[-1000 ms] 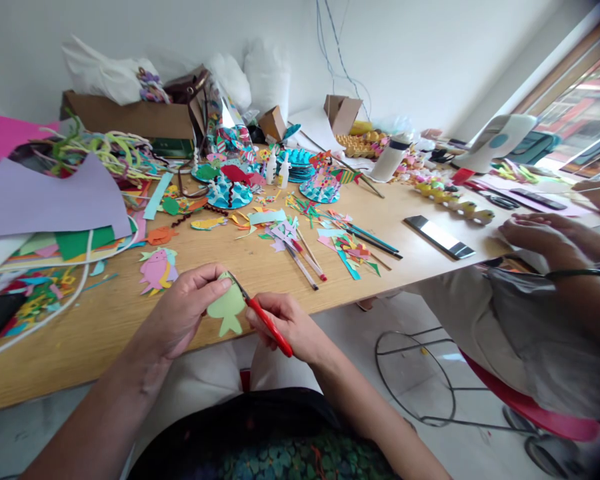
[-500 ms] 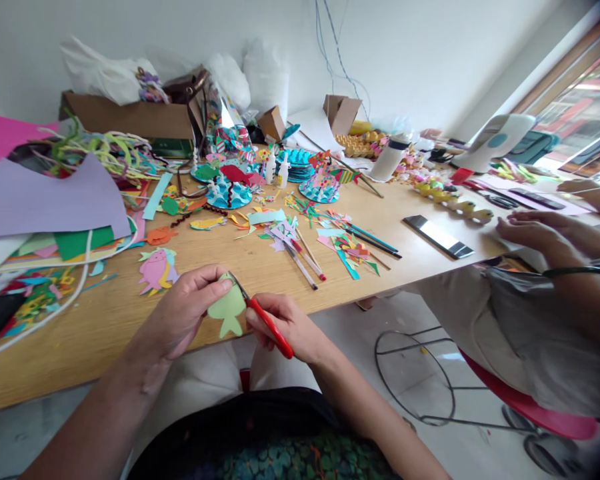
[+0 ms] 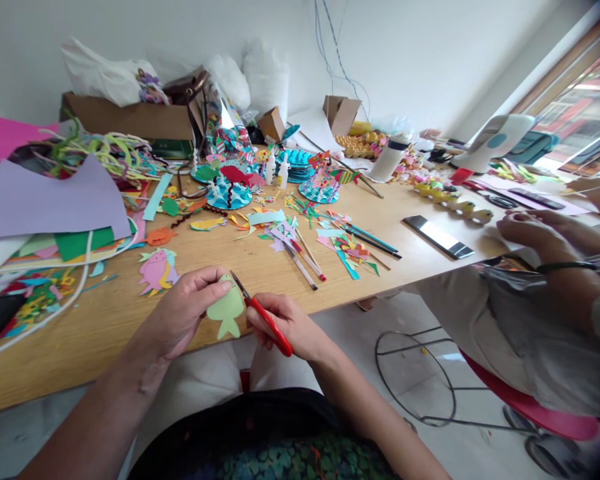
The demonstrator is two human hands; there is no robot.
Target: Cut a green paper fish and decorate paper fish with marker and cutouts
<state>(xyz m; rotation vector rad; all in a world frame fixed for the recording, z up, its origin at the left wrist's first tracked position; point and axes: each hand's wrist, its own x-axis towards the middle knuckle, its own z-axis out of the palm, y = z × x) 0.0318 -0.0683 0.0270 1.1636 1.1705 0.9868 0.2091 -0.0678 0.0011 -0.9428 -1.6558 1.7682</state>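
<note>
My left hand [image 3: 193, 303] pinches a light green paper fish [image 3: 226, 307] near its top, between thumb and forefinger. The fish's forked tail points down over the table's front edge. Red-handled scissors [image 3: 270, 325] are gripped in my right hand [image 3: 287, 327], their dark blades close against the fish's right edge and pointing up and left. Left of my hands lie pink, yellow and pale green paper fish [image 3: 155, 270] in a small pile on the wooden table.
Paper scraps [image 3: 355, 250] and several pens [image 3: 303, 263] lie ahead of my hands. A phone [image 3: 437, 237] rests at right, near another person's hands [image 3: 540, 230]. Purple paper [image 3: 55, 200] and a white cord [image 3: 87, 267] are at left. Blue paper decorations [image 3: 230, 193] stand further back.
The scissor blades have shifted slightly away from the paper fish's upper right edge. The fish has tilted a little to the left. Both hands stay almost in place.
</note>
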